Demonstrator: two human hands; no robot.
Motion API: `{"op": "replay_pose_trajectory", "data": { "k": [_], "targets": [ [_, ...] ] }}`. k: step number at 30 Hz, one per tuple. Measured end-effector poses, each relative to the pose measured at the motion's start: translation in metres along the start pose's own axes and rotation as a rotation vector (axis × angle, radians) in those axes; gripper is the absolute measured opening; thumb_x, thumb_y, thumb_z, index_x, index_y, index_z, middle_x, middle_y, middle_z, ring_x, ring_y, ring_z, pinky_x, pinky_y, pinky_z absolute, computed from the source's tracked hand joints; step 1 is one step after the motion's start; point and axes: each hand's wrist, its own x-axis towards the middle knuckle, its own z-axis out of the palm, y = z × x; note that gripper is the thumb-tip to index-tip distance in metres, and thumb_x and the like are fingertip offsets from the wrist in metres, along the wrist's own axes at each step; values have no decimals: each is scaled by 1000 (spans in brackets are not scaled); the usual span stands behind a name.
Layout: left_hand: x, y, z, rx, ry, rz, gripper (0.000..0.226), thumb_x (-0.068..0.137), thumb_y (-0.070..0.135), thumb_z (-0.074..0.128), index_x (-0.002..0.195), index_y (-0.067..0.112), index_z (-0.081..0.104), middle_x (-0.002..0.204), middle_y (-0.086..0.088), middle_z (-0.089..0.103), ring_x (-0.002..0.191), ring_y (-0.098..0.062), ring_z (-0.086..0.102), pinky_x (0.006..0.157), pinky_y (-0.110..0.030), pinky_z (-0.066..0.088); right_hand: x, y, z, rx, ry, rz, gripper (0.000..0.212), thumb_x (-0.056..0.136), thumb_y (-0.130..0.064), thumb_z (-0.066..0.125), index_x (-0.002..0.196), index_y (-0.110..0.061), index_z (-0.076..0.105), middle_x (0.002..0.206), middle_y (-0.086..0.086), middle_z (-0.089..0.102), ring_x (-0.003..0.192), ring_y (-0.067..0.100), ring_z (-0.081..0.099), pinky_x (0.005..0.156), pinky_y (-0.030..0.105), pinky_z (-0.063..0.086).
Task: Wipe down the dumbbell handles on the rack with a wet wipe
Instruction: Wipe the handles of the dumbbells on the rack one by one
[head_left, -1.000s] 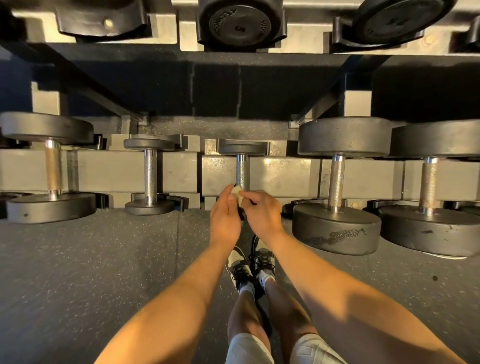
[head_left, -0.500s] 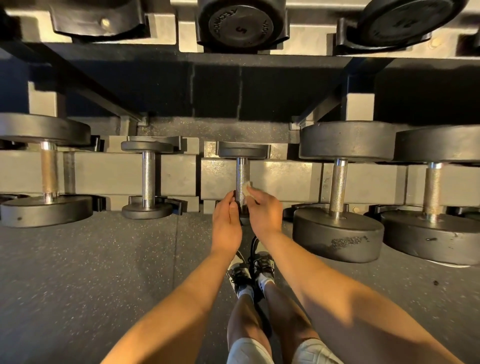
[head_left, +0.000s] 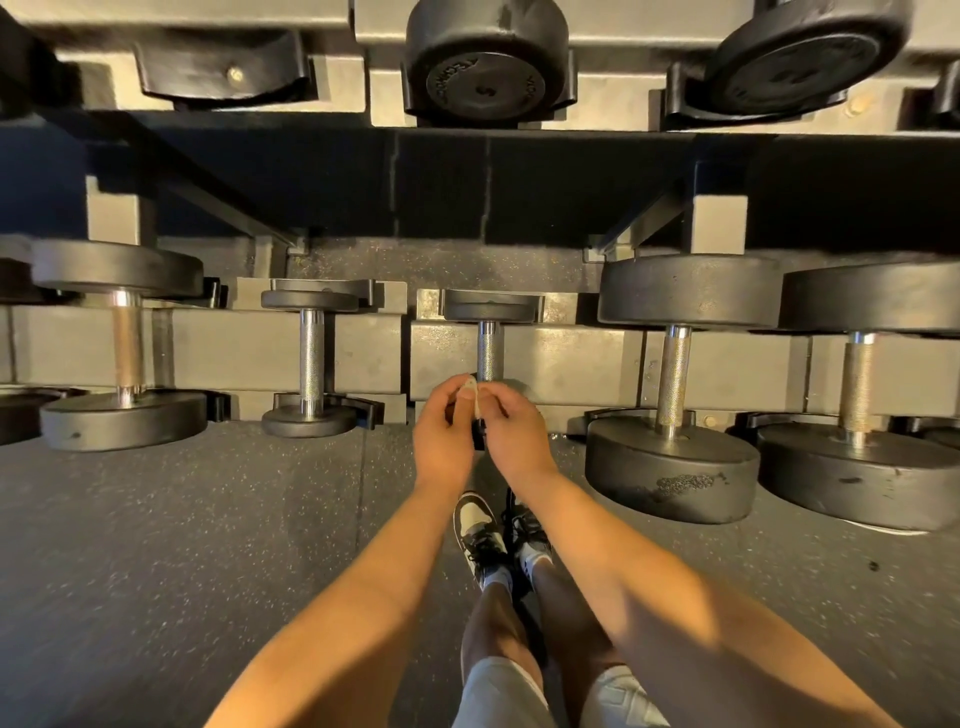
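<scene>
Wipe (head_left: 470, 391), small and pale, pinched by our left hand (head_left: 443, 439) and right hand (head_left: 515, 436) together, just beside the near end of the middle handle (head_left: 488, 351) on the lower rack (head_left: 571, 358); we judge it being readied, next wrapped round that handle and rubbed lengthwise.

Left hand (head_left: 444, 434), right hand (head_left: 515, 434) together, fingers (head_left: 456, 391) pinching wet wipe (head_left: 470, 387).

So the wipe (head_left: 470, 387) is off the small centre dumbbell's handle (head_left: 487, 353) now and sits just under it, mid-frame. The right hand (head_left: 517, 434) has pulled back off the bar, and the left hand (head_left: 444, 434) pinches the wipe with it.
</scene>
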Motion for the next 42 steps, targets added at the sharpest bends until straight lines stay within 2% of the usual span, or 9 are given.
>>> {"op": "replay_pose_trajectory", "data": {
  "k": [3,7,14,19,24,27,32,38,42],
  "targets": [
    [19,2,6,53,14,48,18,102,14,58,114,22,70,101,15,68,88,17,60,76,-2,44,13,-6,-8,-44,99,-50,23,103,-17,49,114,-20,69,105,-9,65,93,0,59,78,6,42],
    [47,2,15,49,145,73,22,101,8,57,116,13,72,107,5,72,94,5,63,87,-13,50,38,-8,-12,-69,188,27,23,102,-18,54,121,-16,67,104,-6,63,97,10,58,84,20,43],
    [36,-16,19,177,-7,59,32,101,15,60,132,20,67,127,6,69,113,-5,63,101,-17,46,51,4,-2,-82,285,104,12,97,-9,59,92,-18,66,86,-7,65,79,7,59,58,9,41],
    [13,-24,10,395,8,102,28,98,12,63,121,23,74,119,3,74,102,-8,68,90,-14,46,40,10,-7,-128,264,117,12,100,-10,53,97,-17,63,88,-3,65,84,14,62,67,22,48],
    [37,-3,16,232,129,97,29,100,14,59,125,23,72,119,-2,71,106,-12,66,100,-34,52,35,16,-9,-77,269,1,16,104,-9,41,101,-11,56,88,0,58,80,14,55,75,30,48],
    [55,19,27,180,89,184,30,101,10,59,128,15,70,129,-3,69,120,-10,62,109,-26,46,43,12,-4,-34,235,-26,23,106,-14,41,114,-18,62,104,-6,63,94,8,58,83,18,46],
    [48,8,27,308,32,275,34,101,5,58,132,15,66,136,-3,63,125,-10,58,106,-11,39,46,8,5,2,198,28,34,106,-15,42,132,-21,62,130,-4,63,117,11,58,103,25,45],
    [28,-15,14,378,14,245,34,96,0,62,126,15,70,132,-6,67,122,-16,63,106,-16,42,37,4,1,26,187,41,33,106,-14,43,128,-21,66,122,-5,68,111,10,61,100,23,47],
    [48,17,26,283,79,284,27,98,4,60,121,9,72,128,3,57,110,8,50,95,0,35,39,5,-2,112,212,106,31,106,-13,45,127,-22,65,119,-6,65,111,12,60,101,24,46]
  ]
}}
